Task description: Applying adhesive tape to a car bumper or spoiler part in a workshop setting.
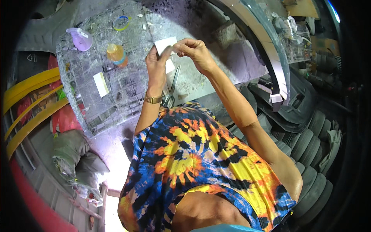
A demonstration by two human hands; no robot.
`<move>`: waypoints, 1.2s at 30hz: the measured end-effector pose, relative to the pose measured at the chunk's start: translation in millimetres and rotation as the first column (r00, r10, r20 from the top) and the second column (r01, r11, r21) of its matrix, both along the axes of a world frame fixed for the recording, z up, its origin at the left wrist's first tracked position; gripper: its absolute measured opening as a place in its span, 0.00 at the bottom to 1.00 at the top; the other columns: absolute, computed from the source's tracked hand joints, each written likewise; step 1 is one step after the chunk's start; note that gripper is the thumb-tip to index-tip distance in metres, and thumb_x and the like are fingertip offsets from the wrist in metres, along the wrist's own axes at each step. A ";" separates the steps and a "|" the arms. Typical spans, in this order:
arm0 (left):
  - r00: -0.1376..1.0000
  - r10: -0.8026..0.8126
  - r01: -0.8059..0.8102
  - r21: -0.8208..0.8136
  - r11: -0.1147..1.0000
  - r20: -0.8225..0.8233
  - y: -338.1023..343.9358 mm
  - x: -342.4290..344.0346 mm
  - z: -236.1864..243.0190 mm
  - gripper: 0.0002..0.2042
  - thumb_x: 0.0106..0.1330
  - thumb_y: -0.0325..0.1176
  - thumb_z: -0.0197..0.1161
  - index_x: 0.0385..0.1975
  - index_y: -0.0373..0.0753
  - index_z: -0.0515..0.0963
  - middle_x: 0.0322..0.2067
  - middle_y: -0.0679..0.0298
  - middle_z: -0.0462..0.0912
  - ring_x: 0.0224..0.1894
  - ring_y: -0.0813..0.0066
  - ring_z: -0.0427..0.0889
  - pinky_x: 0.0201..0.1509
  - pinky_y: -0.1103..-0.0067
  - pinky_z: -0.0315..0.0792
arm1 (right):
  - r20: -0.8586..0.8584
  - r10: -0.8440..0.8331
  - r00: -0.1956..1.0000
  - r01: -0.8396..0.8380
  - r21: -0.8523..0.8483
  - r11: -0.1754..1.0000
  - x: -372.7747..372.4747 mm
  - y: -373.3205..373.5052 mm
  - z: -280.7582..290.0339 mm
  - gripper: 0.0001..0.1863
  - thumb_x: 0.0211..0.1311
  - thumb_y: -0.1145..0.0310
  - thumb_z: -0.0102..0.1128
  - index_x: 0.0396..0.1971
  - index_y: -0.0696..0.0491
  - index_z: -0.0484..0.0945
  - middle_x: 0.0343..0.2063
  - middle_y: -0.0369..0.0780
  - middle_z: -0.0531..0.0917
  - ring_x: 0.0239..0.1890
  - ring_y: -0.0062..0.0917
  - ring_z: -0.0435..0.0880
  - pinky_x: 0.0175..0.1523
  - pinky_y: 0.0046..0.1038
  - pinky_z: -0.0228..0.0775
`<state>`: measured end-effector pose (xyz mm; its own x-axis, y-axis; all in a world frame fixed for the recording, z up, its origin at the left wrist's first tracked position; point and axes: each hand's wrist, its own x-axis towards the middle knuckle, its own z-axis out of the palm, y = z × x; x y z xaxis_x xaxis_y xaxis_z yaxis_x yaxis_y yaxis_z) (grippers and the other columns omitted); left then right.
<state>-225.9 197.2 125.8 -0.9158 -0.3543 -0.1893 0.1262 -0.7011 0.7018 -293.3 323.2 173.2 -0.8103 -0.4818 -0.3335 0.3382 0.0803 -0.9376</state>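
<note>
A small white card or piece of paper (165,44) is held up over the worktable (131,83). My left hand (155,66), with a gold watch at its wrist, is closed on the card's lower left side, thumb across its face. At the card's right edge, the fingertips of my right hand (196,54) are pinched together on it. Just below the hands lies another white piece (170,66). Scissors (175,82) rest beside it, their dark handles close to my shirt.
A purple spray bottle (82,41), an orange bottle (118,57), a blue-and-yellow ring (121,23) and a pale pad (101,84) are on the table's left. A long curved panel (266,42) arches over the right side. Stacked tyres (309,154) stand at the right.
</note>
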 end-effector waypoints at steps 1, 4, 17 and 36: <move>1.000 -0.004 0.004 -0.005 1.000 0.020 -0.5 6.4 -11.6 0.09 0.62 0.29 0.65 0.41 0.35 0.78 0.36 0.69 0.82 0.37 0.86 0.77 0.41 0.85 0.71 | 0.020 -0.004 1.000 0.004 -0.005 1.000 3.9 8.1 -11.2 0.09 0.60 0.66 0.64 0.32 0.57 0.83 0.26 0.33 0.82 0.28 0.14 0.74 0.37 0.18 0.67; 0.982 0.019 0.010 -0.153 0.988 0.189 -10.6 31.2 -55.2 0.07 0.63 0.29 0.64 0.39 0.35 0.79 0.34 0.69 0.82 0.35 0.85 0.77 0.39 0.83 0.72 | -0.255 -0.102 0.962 0.173 0.273 0.946 5.8 52.8 -57.8 0.12 0.62 0.69 0.59 0.40 0.61 0.81 0.29 0.36 0.83 0.29 0.17 0.78 0.36 0.20 0.71; 0.896 -0.182 0.352 -0.397 0.847 0.406 -15.9 74.5 -88.0 0.14 0.63 0.34 0.64 0.43 0.30 0.77 0.41 0.61 0.80 0.42 0.75 0.76 0.47 0.78 0.70 | 0.276 0.234 0.932 -0.349 0.857 0.380 106.3 43.9 -174.6 0.28 0.51 0.44 0.56 0.18 0.59 0.83 0.22 0.49 0.84 0.24 0.36 0.85 0.35 0.38 0.77; 0.863 -0.372 0.483 -0.344 0.805 0.343 -36.8 28.9 -80.6 0.15 0.66 0.29 0.60 0.50 0.29 0.72 0.44 0.60 0.76 0.43 0.73 0.74 0.50 0.76 0.68 | -0.413 0.286 0.865 0.280 0.869 0.408 123.8 84.8 -163.5 0.14 0.51 0.69 0.56 0.35 0.61 0.72 0.30 0.50 0.82 0.33 0.42 0.84 0.37 0.41 0.76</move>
